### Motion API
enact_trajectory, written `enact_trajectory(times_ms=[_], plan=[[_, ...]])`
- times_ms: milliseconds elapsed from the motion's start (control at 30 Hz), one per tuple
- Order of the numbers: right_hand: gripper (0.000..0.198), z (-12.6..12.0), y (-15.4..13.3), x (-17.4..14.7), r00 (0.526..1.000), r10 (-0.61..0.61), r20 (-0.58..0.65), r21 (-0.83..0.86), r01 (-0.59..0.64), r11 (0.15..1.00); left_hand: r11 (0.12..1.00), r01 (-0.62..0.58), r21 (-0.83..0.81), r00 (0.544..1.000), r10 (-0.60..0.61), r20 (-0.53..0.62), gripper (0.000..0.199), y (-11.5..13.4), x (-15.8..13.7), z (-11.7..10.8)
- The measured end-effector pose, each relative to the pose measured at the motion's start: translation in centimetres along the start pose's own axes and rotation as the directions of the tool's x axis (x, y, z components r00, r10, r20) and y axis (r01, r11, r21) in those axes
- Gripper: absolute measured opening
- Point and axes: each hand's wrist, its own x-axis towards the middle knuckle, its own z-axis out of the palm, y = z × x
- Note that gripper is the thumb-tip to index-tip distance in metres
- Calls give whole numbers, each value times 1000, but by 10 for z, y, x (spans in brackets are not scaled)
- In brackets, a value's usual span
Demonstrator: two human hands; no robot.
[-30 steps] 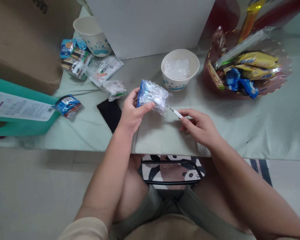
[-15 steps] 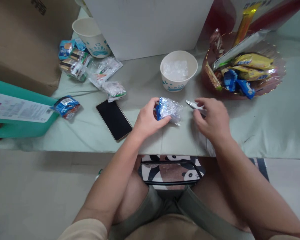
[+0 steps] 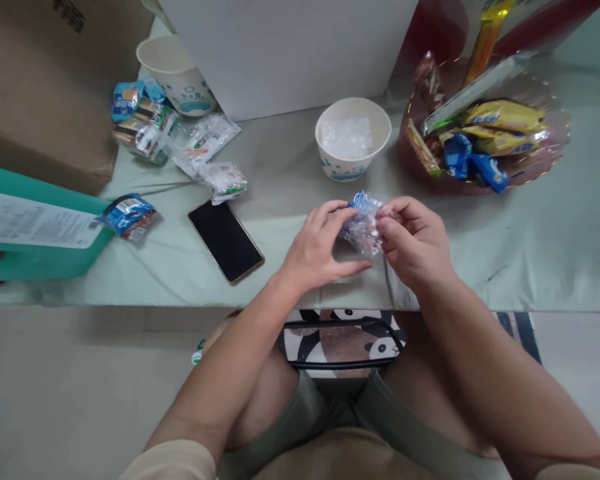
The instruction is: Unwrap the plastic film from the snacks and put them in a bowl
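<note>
A small blue and clear plastic snack packet (image 3: 364,227) is held just above the table's front part. My right hand (image 3: 417,247) pinches the packet's clear end between thumb and fingertips. My left hand (image 3: 320,243) is curved round the packet's left side with thumb and fingers spread apart; its fingertips are close to the blue part, and I cannot tell whether they touch. Behind the packet stands a white paper bowl (image 3: 350,160) with a clear plastic piece (image 3: 347,137) inside. The blade tool from the earlier picture is out of sight.
A phone (image 3: 226,241) lies left of my hands. A blue snack packet (image 3: 130,217), several clear wrapped packets (image 3: 223,181) and another paper bowl (image 3: 180,73) are farther left. A pink glass bowl (image 3: 535,177) of snacks stands at right. A cardboard box (image 3: 45,87) is back left.
The packet has moved right and turned. My left hand has opened from its grip on it. My right hand, which held a metal blade tool, now pinches the packet's clear end.
</note>
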Motion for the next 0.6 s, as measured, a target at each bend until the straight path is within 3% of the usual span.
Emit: enact_trajectory(times_ms=[100,200,300,400,600], plan=[[31,-1,0,-2,991,-104,85,-23,106,994,989,135,-51,982,-141,-125,28,4,2,2],[27,-4,1,0,964,-260,63,-261,267,928,908,347,-233,894,-396,-210,34,1,4,2],[39,-7,5,4,929,-317,191,-507,369,778,752,442,-489,798,-579,-168,28,-6,6,0],[47,-7,12,6,928,-265,261,-605,371,704,693,465,-551,752,-637,-167,23,-9,8,-3],[31,-6,18,6,921,-304,243,-589,389,708,641,482,-597,731,-670,-130,18,-6,9,-10]])
